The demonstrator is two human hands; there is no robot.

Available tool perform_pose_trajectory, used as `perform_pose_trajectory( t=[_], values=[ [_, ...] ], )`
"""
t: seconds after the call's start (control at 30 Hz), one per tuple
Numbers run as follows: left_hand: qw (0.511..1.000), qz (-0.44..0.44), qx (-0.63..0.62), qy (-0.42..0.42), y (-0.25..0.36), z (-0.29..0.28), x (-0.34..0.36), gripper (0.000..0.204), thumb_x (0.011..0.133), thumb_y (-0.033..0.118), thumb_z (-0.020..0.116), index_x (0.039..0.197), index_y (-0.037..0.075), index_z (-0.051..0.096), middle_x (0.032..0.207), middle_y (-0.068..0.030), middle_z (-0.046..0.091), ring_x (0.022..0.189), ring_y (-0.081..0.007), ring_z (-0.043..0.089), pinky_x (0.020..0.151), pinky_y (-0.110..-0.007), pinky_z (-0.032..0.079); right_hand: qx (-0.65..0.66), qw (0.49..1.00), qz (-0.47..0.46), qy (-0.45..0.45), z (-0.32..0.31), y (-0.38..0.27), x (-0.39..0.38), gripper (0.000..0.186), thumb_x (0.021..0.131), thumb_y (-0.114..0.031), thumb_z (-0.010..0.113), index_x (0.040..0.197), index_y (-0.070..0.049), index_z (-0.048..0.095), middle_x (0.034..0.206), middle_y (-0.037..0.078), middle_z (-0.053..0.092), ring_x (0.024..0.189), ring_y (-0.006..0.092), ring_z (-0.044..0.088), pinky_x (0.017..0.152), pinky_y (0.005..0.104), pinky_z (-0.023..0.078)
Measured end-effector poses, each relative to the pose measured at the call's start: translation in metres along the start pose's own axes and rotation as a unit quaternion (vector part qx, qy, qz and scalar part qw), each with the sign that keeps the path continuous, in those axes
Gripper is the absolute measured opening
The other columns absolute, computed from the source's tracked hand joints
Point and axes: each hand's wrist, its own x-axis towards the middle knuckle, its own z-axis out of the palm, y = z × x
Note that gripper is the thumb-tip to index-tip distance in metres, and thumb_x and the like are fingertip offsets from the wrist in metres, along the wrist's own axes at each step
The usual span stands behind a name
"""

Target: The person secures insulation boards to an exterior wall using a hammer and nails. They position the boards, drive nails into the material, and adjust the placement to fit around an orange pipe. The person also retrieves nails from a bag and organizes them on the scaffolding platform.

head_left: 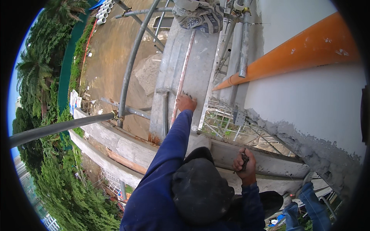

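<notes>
My left hand (186, 102) reaches forward, low over a grey concrete-stained plank (204, 65). Its fingers are bent down at the surface, where small dark bits (186, 94) show by the fingertips; what they pinch is too small to tell. Beside that hand runs a thin reddish-white pole (187, 57) lying along the plank. Nearer to me, my right hand (246, 169) is raised with its fingers closed round a clump of small dark pieces (244, 160), whose kind is unclear. Both arms wear dark blue sleeves, and a rounded, dusty black shape (202, 192) sits between them.
Grey scaffold tubes (135, 57) cross at the left. A large orange pipe (293, 48) slopes along the white wall (312, 92). A printed sack (200, 17) lies at the plank's far end. Another person's jeans (314, 204) show at lower right. Open gaps drop beside the plank.
</notes>
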Motion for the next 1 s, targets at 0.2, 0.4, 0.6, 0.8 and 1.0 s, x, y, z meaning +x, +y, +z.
perform_pose_trajectory(
  t=[0.2,0.4,0.6,0.8,1.0],
  values=[
    [0.998,0.066,0.005,0.007,-0.022,0.014,-0.005,0.033,0.079,0.02,0.063,0.106,0.002,0.058,0.115,-0.018,0.056,0.111,-0.0353,0.055,0.09,-0.047,0.047,-0.003,1.0,-0.021,-0.004,-0.004,-0.003,-0.004,0.032,0.101,-0.037,0.044,0.107,-0.009,0.059,0.058,0.003,0.048,0.043,0.0161,0.043,0.041,0.0323,0.034],
    [0.987,0.141,-0.073,-0.02,-0.041,0.019,0.007,0.028,0.081,0.016,0.06,0.099,-0.004,0.057,0.11,-0.029,0.057,0.103,-0.0455,0.058,0.089,-0.051,0.049,0.012,1.0,-0.015,0.008,-0.011,0.0,-0.006,0.032,0.101,-0.037,0.045,0.108,-0.009,0.06,0.058,0.002,0.047,0.044,0.0166,0.044,0.043,0.0329,0.035],
    [0.985,0.137,-0.079,-0.062,-0.041,0.021,0.019,0.023,0.081,0.015,0.062,0.099,-0.001,0.059,0.099,-0.0246,0.062,0.096,-0.0395,0.062,0.084,-0.047,0.052,0.007,1.0,0.003,0.019,-0.014,0.004,-0.005,0.032,0.1,-0.038,0.046,0.108,-0.01,0.059,0.059,0.003,0.047,0.045,0.0174,0.044,0.044,0.0339,0.036],
    [0.978,0.206,0.003,-0.025,-0.042,0.028,0.017,0.019,0.081,0.009,0.06,0.097,0.001,0.058,0.095,-0.0223,0.065,0.088,-0.0383,0.066,0.078,-0.047,0.054,-0.001,1.0,-0.005,-0.001,-0.012,0.0,-0.004,0.032,0.101,-0.037,0.045,0.108,-0.009,0.058,0.059,0.002,0.047,0.045,0.0169,0.043,0.045,0.0335,0.035],
    [0.978,0.195,0.039,-0.054,-0.026,0.022,0.012,0.019,0.08,0.005,0.06,0.098,0.003,0.055,0.095,-0.0198,0.066,0.089,-0.0372,0.067,0.078,-0.044,0.055,-0.002,1.0,-0.011,0.001,-0.011,-0.001,-0.001,0.031,0.101,-0.037,0.045,0.107,-0.009,0.058,0.059,0.002,0.046,0.044,0.0162,0.042,0.044,0.0331,0.034]
  ],
)
